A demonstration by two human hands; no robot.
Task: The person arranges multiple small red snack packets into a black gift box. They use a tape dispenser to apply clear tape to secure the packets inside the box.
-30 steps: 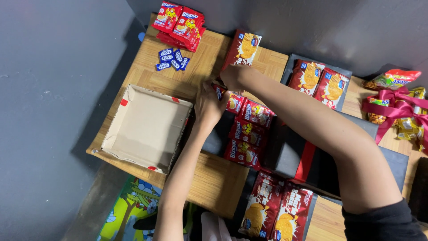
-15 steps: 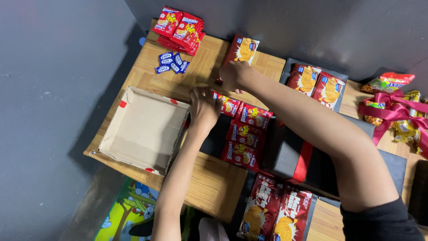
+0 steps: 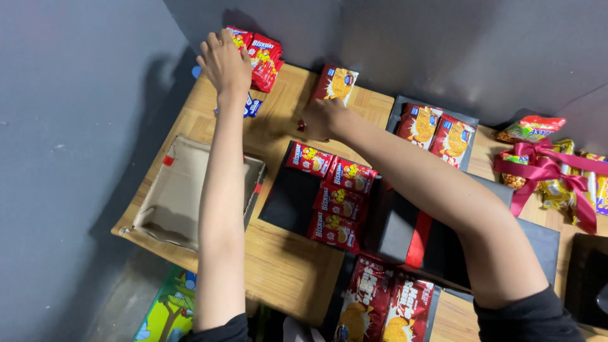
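Observation:
My left hand (image 3: pixel 225 62) reaches to the far left corner of the wooden table (image 3: pixel 285 266). Its fingers are spread on a pile of red snack packets (image 3: pixel 263 54), and I cannot see a grip. My right hand (image 3: pixel 322 119) rests curled on the table just below a red-and-yellow biscuit packet (image 3: pixel 337 82); a bit of something small and red shows at its knuckles. Under my arms lies a flat black box (image 3: pixel 288 199) with several red snack packets (image 3: pixel 339 201) laid in rows along its right side.
An empty cardboard box (image 3: pixel 171 206) sits at the left. Small blue sachets (image 3: pixel 252 106) lie near the pile. A black tray (image 3: pixel 396 114) holds two biscuit packs. A black box with a red band (image 3: pixel 411 231), ribboned snacks (image 3: pixel 548 174) and dark red packets (image 3: pixel 386 304) fill the right and front.
My left hand has left the black box's edge and stretched far up to the red packet pile. My right hand has stayed near the biscuit packet.

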